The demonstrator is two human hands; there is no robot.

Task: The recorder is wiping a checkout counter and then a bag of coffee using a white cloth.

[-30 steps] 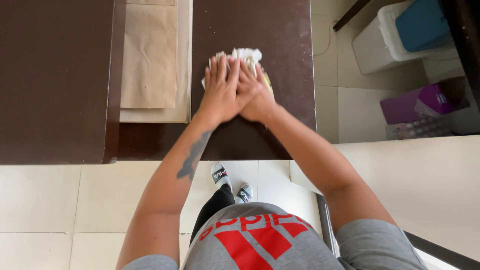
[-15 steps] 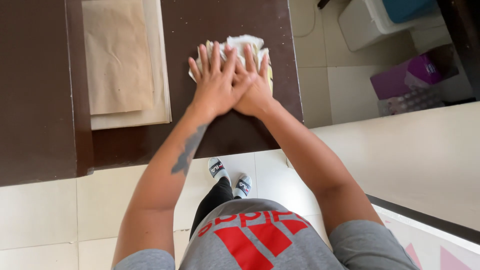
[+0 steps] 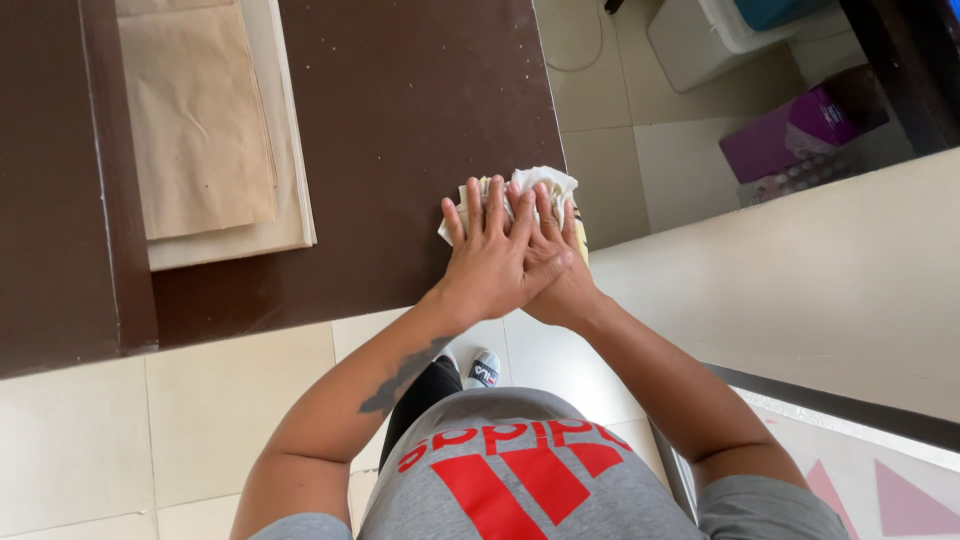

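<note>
A: What is under the palms?

B: A crumpled white cloth (image 3: 520, 195), pale yellow at its edges, lying on the dark brown table (image 3: 420, 120) close to the table's right corner. The left hand (image 3: 492, 262) lies flat on top, fingers spread and pointing away from the body. The right hand (image 3: 555, 270) sits partly beneath it, also flat. Neither is closed around the cloth; both press down on it, stacked.

A: How would you judge good form for wiping like this?

B: I'd say even pressure through both palms, with the cloth bunched fully under the fingers so no bare skin drags on the wood. The cloth's far edge pokes out just beyond the fingertips, which looks fine. The table edge runs just to the right of the right hand, so a stroke that way could push the cloth off onto the floor tiles (image 3: 600, 150).

A: And around the hands?

B: To the left, well apart, a stack of brown paper sheets (image 3: 200, 120) rests on paler sheets. It lies near enough that a long sweep leftward would reach it. Pale specks dot the wood beyond the fingertips.

A: Further out?

B: Off the table to the far right, a white bin (image 3: 700, 40) and a purple box (image 3: 800, 125) stand on the floor, and a pale counter (image 3: 800, 290) runs along the right arm.
</note>
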